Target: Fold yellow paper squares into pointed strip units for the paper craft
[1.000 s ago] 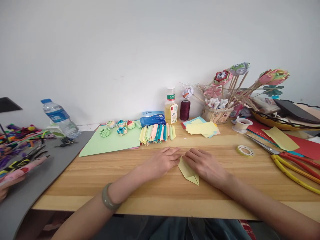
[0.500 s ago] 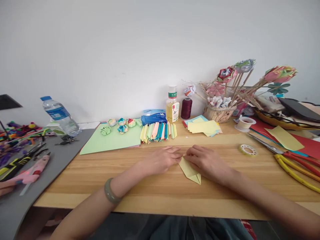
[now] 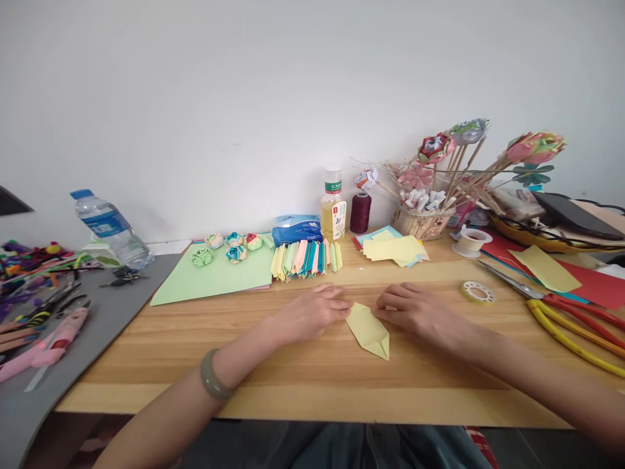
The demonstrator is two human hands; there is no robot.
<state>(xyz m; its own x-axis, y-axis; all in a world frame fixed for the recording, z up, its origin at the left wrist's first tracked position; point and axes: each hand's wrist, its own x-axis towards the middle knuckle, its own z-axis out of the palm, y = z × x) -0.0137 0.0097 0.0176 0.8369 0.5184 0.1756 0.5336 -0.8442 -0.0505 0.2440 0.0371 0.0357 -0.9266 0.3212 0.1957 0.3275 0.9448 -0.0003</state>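
Note:
A yellow paper (image 3: 367,330) with folded corners lies on the wooden table (image 3: 293,371) between my hands. My left hand (image 3: 315,312) rests at the paper's upper left corner, its fingers extended and touching the edge there. At the paper's right side is my right hand (image 3: 410,312), palm down with bent fingers spread a little and nothing seen in them. Behind them stands a row of folded paper strips (image 3: 306,258) in several colours. Paper flowers (image 3: 236,254) sit on a green sheet (image 3: 219,280).
Scissors (image 3: 527,290) and a tape roll (image 3: 478,292) lie at right. Yellow sheets (image 3: 393,249), a thread spool (image 3: 360,213), a bottle (image 3: 333,208) and a flower basket (image 3: 424,221) stand behind. Another person's hand (image 3: 19,339) shows at far left near a pink glue gun (image 3: 61,339).
My right hand has moved right, off the paper's upper part, leaving more of it visible. The view has shifted slightly. Another person's fingers now show at the far left.

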